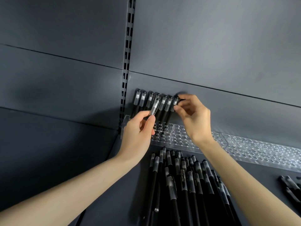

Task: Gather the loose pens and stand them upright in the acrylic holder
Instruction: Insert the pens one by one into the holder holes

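Pen loading: early stage, most holes unfilled.
Seven or so standing pens (150,101) occupy the acrylic holder (175,141). The right hand (193,118) pinches the end pen (175,101) with its fingers (179,109). The left hand (138,132) grips a spare pen (154,106). Many loose pens (184,181) remain on the shelf (114,185).

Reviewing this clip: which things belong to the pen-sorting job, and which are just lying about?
Job in hand:
acrylic holder
standing pens in it
rightmost standing pen, pinched by the right hand
held pen, gripped by the left hand
loose pens on the shelf

Just there:
slotted upright
back panel
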